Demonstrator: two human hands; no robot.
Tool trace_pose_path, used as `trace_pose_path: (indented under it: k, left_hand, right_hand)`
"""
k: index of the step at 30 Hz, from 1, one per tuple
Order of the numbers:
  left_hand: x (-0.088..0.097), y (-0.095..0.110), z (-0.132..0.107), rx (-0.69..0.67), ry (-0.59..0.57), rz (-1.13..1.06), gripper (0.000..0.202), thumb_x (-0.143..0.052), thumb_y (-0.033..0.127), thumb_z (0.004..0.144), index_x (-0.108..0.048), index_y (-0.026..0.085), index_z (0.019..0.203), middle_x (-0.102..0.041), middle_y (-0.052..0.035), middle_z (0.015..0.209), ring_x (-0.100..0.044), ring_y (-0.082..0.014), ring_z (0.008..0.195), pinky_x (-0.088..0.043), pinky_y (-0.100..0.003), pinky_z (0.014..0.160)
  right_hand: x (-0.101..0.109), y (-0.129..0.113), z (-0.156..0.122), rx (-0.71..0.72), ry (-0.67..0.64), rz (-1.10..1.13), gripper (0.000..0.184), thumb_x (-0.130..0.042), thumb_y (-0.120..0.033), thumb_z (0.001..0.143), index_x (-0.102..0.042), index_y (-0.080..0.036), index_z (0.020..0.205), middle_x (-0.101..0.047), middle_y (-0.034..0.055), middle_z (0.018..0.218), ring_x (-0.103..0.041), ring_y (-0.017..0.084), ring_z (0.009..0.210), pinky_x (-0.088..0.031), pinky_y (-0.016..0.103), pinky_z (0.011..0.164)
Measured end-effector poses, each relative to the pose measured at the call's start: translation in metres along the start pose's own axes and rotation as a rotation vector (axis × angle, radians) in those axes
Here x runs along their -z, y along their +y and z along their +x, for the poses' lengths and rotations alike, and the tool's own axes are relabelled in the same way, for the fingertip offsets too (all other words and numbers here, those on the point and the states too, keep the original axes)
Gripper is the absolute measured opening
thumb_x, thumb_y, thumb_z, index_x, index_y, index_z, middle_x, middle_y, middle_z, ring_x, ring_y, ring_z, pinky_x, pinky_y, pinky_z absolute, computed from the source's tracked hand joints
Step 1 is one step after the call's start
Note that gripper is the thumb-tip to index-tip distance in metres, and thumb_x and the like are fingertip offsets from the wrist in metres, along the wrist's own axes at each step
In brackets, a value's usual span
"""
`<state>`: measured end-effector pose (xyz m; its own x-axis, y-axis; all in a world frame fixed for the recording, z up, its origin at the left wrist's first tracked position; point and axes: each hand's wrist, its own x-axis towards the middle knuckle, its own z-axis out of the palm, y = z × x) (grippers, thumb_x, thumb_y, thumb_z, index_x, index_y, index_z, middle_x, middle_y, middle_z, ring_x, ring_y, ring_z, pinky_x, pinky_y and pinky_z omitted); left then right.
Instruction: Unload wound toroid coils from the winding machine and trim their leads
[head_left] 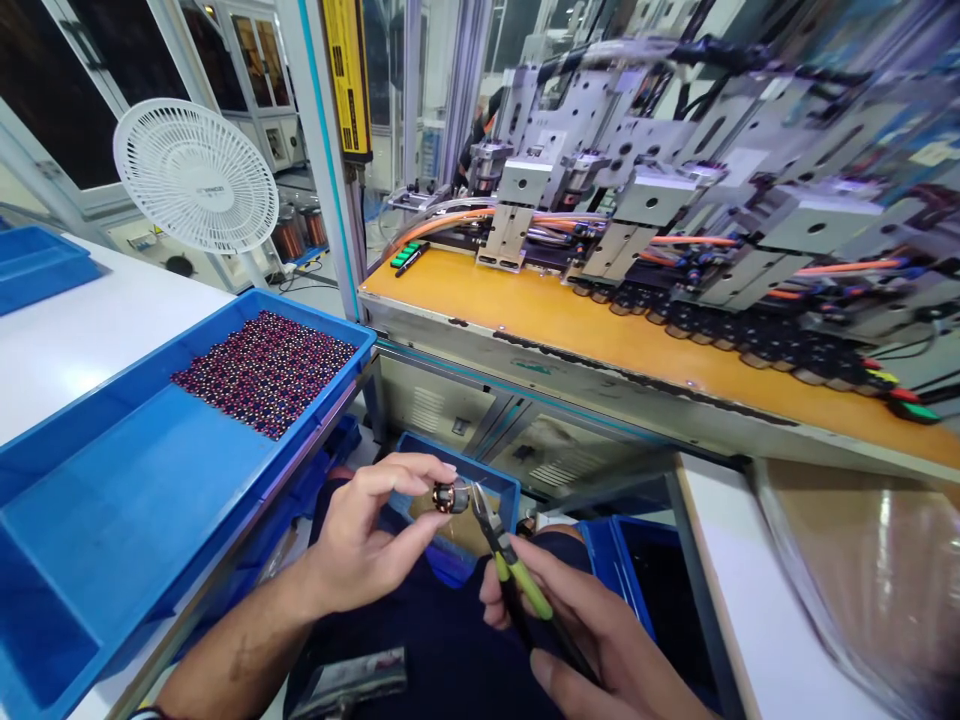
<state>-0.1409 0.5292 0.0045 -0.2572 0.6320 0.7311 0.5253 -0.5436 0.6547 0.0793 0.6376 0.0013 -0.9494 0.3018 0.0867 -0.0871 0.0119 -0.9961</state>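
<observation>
My left hand [375, 535] pinches a small motor armature [450, 498] with copper windings between thumb and fingers, above my lap. In my right hand [577, 620] is a pair of cutting pliers [517, 580] with green and black handles. The pliers' jaws are right beside the armature's right end, where a thin wire sticks out. Whether the jaws touch that wire I cannot tell. Beneath both hands a blue bin [506, 490] is partly hidden.
To the left, a large blue tray [135, 470] holds many small dark parts packed upright. A white fan [199, 180] stands behind it. Ahead is a machine bench [525, 310] with metal fixtures. A plastic-wrapped brown sheet [870, 570] lies on the right.
</observation>
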Motion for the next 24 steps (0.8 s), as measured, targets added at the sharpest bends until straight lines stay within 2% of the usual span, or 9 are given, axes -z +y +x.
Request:
trace_pose_path:
  k: [5, 13, 17, 22, 24]
  left_hand:
    - [0.000, 0.002, 0.000, 0.023, -0.009, -0.007, 0.053, -0.066, -0.009, 0.075, -0.048, 0.022, 0.114, -0.068, -0.0092, 0.111, -0.070, -0.0215, 0.105, -0.060, -0.037, 0.090]
    - [0.000, 0.004, 0.000, 0.065, 0.003, -0.006, 0.049, -0.067, -0.005, 0.077, -0.047, 0.022, 0.113, -0.069, -0.0099, 0.110, -0.070, -0.0210, 0.101, -0.061, -0.035, 0.086]
    - [0.000, 0.003, -0.001, 0.076, 0.005, 0.008, 0.050, -0.067, -0.005, 0.076, -0.047, 0.022, 0.113, -0.070, -0.0098, 0.110, -0.070, -0.0207, 0.101, -0.061, -0.034, 0.085]
    - [0.000, 0.003, -0.002, 0.115, 0.001, -0.011, 0.048, -0.066, -0.004, 0.078, -0.049, 0.023, 0.113, -0.069, -0.0082, 0.108, -0.069, -0.0191, 0.101, -0.059, -0.035, 0.089]
    - [0.001, 0.003, 0.000, 0.141, 0.014, -0.042, 0.044, -0.066, -0.004, 0.078, -0.052, 0.022, 0.111, -0.069, -0.0080, 0.107, -0.068, -0.0187, 0.103, -0.057, -0.035, 0.089]
  right_hand:
    - [-0.004, 0.000, 0.003, 0.023, 0.021, 0.038, 0.046, -0.053, -0.033, 0.100, -0.043, -0.044, 0.144, -0.061, 0.0066, 0.117, -0.063, 0.018, 0.099, -0.052, 0.036, 0.095]
    - [-0.003, 0.007, -0.001, -0.026, 0.030, 0.103, 0.048, -0.056, -0.033, 0.098, -0.044, -0.042, 0.143, -0.061, 0.0074, 0.114, -0.063, 0.017, 0.095, -0.054, 0.035, 0.088]
    - [-0.001, 0.011, 0.000, -0.053, 0.070, -0.004, 0.048, -0.056, -0.032, 0.097, -0.047, -0.034, 0.144, -0.064, 0.0095, 0.106, -0.064, 0.019, 0.089, -0.057, 0.034, 0.080]
    - [0.000, 0.010, 0.011, 0.090, 0.097, -0.167, 0.046, -0.055, -0.027, 0.095, -0.052, -0.031, 0.141, -0.064, 0.0049, 0.087, -0.061, 0.015, 0.074, -0.056, 0.030, 0.076]
    - [0.000, 0.007, 0.015, 0.046, 0.109, -0.149, 0.046, -0.055, -0.029, 0.095, -0.052, -0.031, 0.141, -0.065, 0.0047, 0.088, -0.062, 0.015, 0.072, -0.057, 0.029, 0.076]
